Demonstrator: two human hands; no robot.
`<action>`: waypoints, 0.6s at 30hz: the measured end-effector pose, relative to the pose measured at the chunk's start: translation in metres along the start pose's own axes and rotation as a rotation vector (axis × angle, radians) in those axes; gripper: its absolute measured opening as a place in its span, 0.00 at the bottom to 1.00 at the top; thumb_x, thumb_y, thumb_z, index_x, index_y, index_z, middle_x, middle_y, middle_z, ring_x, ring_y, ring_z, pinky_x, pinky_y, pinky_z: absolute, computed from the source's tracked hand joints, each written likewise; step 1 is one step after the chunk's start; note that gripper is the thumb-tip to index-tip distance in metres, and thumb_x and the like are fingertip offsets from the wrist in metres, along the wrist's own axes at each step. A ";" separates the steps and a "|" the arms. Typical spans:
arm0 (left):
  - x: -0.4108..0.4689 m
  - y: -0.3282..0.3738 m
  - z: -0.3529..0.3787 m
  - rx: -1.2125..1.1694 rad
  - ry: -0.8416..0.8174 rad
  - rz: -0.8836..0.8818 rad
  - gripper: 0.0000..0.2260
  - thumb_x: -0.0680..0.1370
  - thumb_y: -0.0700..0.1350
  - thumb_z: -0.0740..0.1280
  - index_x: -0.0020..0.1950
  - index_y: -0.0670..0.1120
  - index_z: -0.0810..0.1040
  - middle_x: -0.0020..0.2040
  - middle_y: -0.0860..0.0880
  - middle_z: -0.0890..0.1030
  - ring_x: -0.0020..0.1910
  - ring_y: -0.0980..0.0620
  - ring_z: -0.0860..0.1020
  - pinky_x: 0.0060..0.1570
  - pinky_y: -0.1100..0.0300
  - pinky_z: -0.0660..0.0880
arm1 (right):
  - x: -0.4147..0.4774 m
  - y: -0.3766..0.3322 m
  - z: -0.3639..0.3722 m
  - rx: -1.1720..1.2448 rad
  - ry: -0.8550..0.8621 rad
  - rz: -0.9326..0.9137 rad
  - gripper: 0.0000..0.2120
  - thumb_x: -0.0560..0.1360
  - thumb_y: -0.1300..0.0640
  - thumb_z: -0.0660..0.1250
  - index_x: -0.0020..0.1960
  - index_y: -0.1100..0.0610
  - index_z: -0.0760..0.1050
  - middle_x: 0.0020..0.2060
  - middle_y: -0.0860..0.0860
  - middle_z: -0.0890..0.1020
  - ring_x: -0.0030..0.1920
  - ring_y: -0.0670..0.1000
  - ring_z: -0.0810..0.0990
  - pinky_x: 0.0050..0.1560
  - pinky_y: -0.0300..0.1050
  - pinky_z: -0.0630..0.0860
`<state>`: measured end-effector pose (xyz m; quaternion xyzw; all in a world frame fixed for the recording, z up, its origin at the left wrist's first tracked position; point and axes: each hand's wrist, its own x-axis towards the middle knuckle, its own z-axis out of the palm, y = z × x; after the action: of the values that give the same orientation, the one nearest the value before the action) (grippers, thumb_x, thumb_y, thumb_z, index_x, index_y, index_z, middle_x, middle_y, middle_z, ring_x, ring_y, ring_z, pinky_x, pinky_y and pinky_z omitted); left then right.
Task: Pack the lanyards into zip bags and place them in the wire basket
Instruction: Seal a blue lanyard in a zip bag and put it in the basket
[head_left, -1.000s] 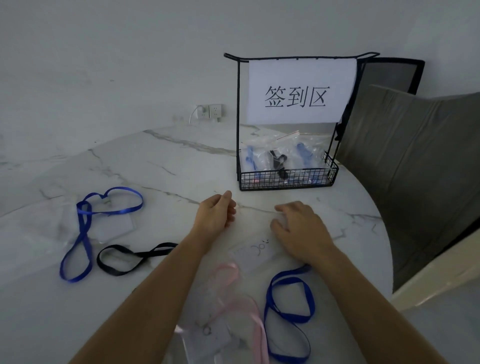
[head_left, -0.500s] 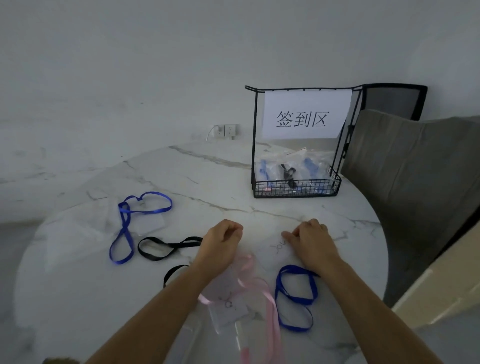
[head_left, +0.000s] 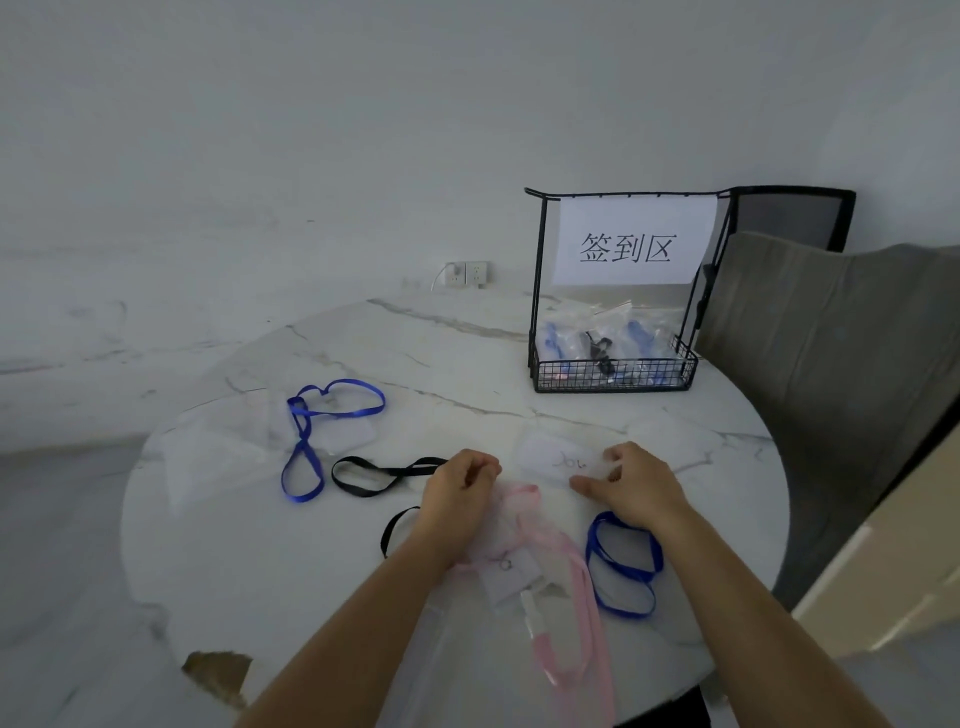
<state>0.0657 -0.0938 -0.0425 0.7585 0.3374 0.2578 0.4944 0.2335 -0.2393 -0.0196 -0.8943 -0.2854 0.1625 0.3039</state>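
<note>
While the left hand (head_left: 460, 486) sits curled at the far end of the pink lanyard (head_left: 571, 582), I cannot tell whether it pinches ribbon or clear film. The right hand (head_left: 631, 486), a little apart from it, pinches a zip bag (head_left: 553, 457) between thumb and fingers. The pink ribbon trails toward the near edge of the table (head_left: 249, 545), just left of a blue lanyard (head_left: 621, 564). Pulled in carelessly, it could probably drag that blue loop along. It could also leave a loop across the bag's mouth, so the zip would not close. The wire basket (head_left: 613, 375), far right, holds filled bags.
</note>
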 end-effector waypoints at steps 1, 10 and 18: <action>-0.002 -0.001 -0.004 -0.010 -0.006 -0.008 0.06 0.80 0.44 0.64 0.54 0.48 0.80 0.47 0.54 0.82 0.48 0.54 0.78 0.45 0.67 0.71 | -0.004 -0.003 0.003 0.088 0.004 -0.011 0.23 0.72 0.45 0.75 0.60 0.51 0.68 0.46 0.48 0.77 0.50 0.52 0.78 0.53 0.49 0.75; -0.005 0.021 -0.021 -0.290 -0.096 -0.098 0.17 0.80 0.58 0.64 0.66 0.53 0.73 0.58 0.53 0.76 0.51 0.55 0.79 0.46 0.63 0.77 | -0.015 -0.027 0.001 0.415 -0.015 -0.269 0.18 0.82 0.57 0.63 0.71 0.45 0.70 0.51 0.47 0.82 0.45 0.44 0.81 0.41 0.34 0.71; 0.007 0.027 -0.049 -0.479 -0.240 -0.156 0.08 0.76 0.37 0.71 0.55 0.40 0.83 0.36 0.47 0.77 0.29 0.55 0.71 0.29 0.63 0.67 | -0.011 -0.050 -0.002 0.488 0.002 -0.344 0.19 0.78 0.54 0.71 0.68 0.50 0.74 0.52 0.45 0.84 0.42 0.40 0.83 0.39 0.27 0.73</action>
<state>0.0412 -0.0681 0.0014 0.6169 0.2633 0.1999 0.7142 0.2048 -0.2147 0.0144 -0.7334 -0.3848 0.1715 0.5335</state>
